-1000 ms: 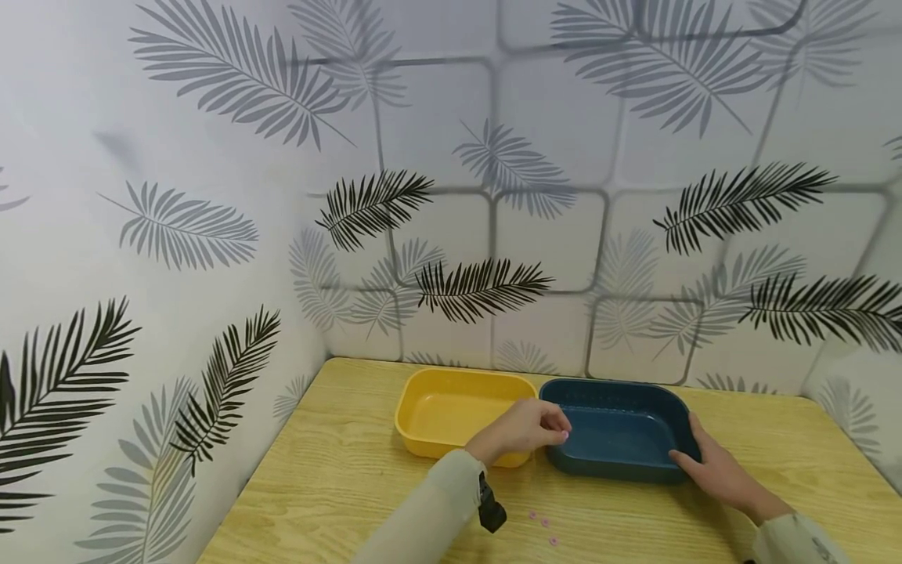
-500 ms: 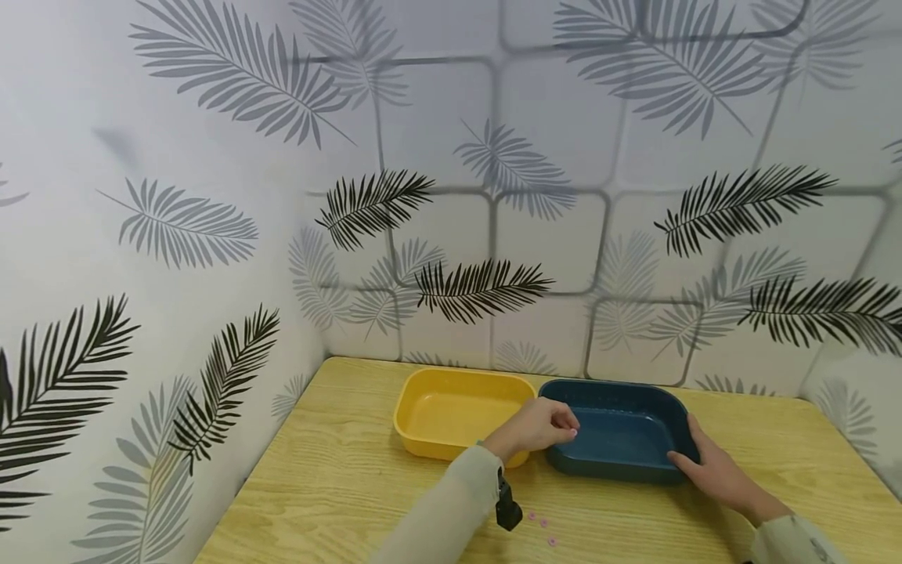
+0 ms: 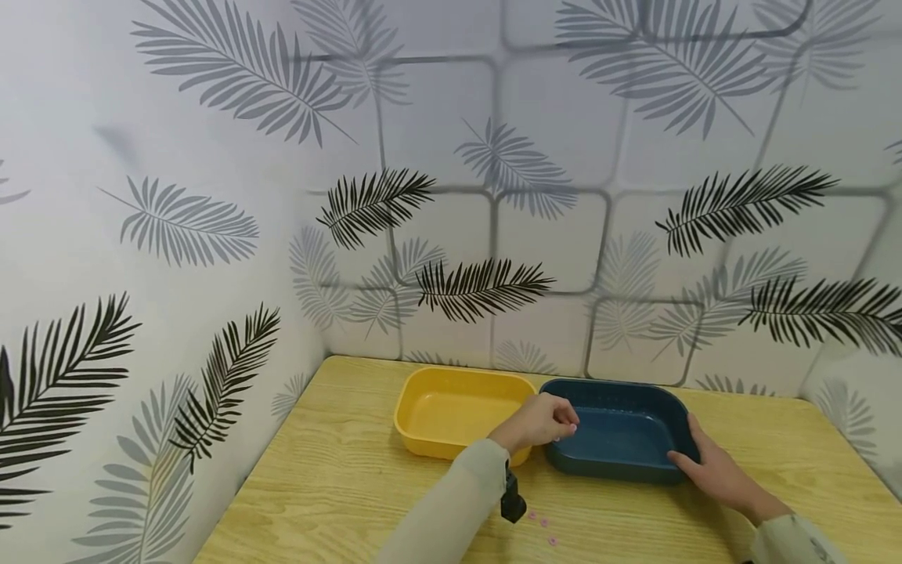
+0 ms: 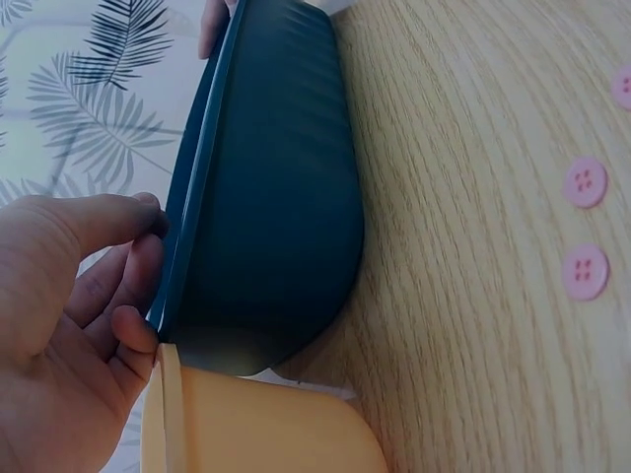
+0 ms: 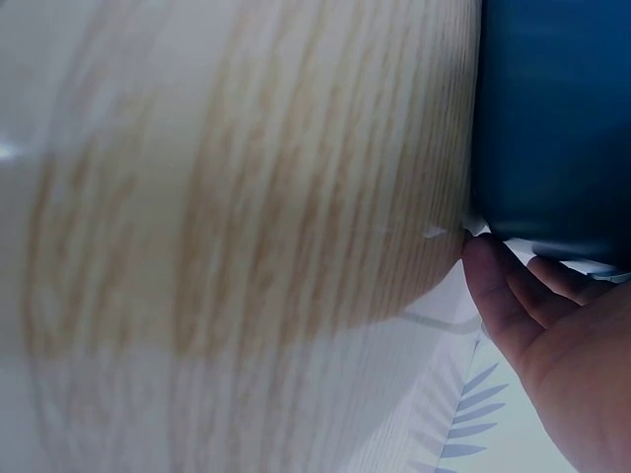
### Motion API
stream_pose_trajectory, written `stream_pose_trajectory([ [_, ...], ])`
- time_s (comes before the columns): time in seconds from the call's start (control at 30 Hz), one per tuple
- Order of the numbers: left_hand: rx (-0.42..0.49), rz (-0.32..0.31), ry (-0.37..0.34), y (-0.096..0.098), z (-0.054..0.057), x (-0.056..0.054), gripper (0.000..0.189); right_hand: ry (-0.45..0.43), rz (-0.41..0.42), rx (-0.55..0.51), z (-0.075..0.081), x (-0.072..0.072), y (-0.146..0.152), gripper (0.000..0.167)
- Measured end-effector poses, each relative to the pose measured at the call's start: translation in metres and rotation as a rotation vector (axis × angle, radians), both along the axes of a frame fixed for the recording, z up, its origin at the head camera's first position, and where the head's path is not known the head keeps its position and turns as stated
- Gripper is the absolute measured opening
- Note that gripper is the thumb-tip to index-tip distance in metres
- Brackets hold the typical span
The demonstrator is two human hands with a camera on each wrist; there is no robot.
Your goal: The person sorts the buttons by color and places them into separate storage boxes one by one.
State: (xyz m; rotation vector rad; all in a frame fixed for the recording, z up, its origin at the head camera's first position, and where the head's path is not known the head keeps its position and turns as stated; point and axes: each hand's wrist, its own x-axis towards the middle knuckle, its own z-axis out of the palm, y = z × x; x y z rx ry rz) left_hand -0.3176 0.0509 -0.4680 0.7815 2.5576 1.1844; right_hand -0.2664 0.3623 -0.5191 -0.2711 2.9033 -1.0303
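My left hand (image 3: pixel 543 421) is over the left end of the blue bin (image 3: pixel 655 472), with thumb and index fingertip pressed together. A pink speck shows at those fingertips in the head view and looks like a small button; in the left wrist view my left hand (image 4: pixel 74 296) hides it. At the bin's right end, my right hand (image 3: pixel 719 470) grips the rim, thumb over the near right corner and fingers along the outer side. Several pink buttons (image 4: pixel 586 273) lie on the table in front of the bins, seen sharply in the left wrist view.
A yellow bin (image 3: pixel 440 450) stands left of the blue one, their ends touching or nearly so. Both sit on a wood-grain table (image 3: pixel 317 478) near the leaf-patterned wall (image 3: pixel 451 235). A dark wrist camera (image 3: pixel 513 501) hangs under the left sleeve.
My left hand has shifted a little to the right, further over the blue bin, fingertips still together. The right hand and both bins have stayed put.
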Motion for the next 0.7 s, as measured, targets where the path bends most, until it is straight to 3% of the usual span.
stream_pose_trajectory([
  [0.37, -0.057, 0.008, 0.007, 0.0050, 0.0009, -0.0018, 0.006, 0.006, -0.010, 0.013, -0.0026, -0.0006, 0.0015, 0.094],
  [0.7, -0.160, -0.010, 0.089, 0.0088, 0.0009, -0.0031, 0.004, -0.005, -0.008, -0.007, -0.0005, 0.0018, 0.0002, 0.095],
])
